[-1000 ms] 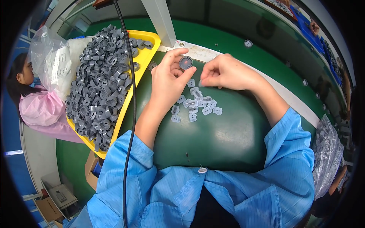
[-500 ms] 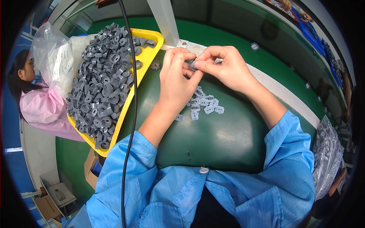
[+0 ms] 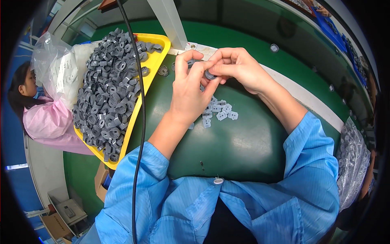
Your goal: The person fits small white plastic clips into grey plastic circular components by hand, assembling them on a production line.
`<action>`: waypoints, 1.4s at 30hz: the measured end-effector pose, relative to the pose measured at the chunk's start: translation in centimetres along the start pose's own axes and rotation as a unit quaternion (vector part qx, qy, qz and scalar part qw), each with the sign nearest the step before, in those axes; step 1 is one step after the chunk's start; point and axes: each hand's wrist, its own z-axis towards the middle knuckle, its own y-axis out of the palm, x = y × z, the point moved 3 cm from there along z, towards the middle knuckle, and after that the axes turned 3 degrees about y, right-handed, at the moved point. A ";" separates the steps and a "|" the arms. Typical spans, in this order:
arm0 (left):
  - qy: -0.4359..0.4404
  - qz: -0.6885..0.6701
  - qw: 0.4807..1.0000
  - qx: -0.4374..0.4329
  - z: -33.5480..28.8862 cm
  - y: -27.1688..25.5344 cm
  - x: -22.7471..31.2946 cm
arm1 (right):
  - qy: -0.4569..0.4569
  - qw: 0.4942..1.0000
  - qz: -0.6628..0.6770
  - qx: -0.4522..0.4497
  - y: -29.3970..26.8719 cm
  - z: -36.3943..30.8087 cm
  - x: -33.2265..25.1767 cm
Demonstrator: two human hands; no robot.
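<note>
Both the left hand [image 3: 187, 94] and the right hand [image 3: 240, 69] pinch one small round grey plastic part [image 3: 209, 75] between their fingertips above the dark green rubbery mat [image 3: 243, 150]. It could slip and drop among the little pale grey square clips [image 3: 221, 112] below, being so small. Beyond, a yellow plastic tray [image 3: 156, 61] heaped with grey parts edges the green bench, a pink-coated person [image 3: 44, 122] sitting left.

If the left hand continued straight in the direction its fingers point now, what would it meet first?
The left hand points away from the body and slightly right, so it would probably meet the small grey part pinched at the right hand fingertips; they already nearly touch, though depth is unclear.
</note>
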 end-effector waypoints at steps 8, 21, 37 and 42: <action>0.041 -0.050 0.990 -0.124 0.3 -0.4 -0.5 | 0.055 0.984 -0.149 -0.076 -1.3 -0.6 -0.8; 0.128 -0.024 0.991 -0.035 -0.5 0.5 1.3 | 0.026 0.965 0.139 -0.222 -1.0 -1.0 -0.3; -0.098 0.290 0.947 -0.095 0.7 -1.9 -4.7 | -0.183 0.844 -0.404 0.300 -9.0 0.8 -0.6; -0.133 0.178 0.973 -0.065 0.9 -2.1 -3.8 | -0.182 0.873 -0.452 0.007 2.1 -0.4 0.0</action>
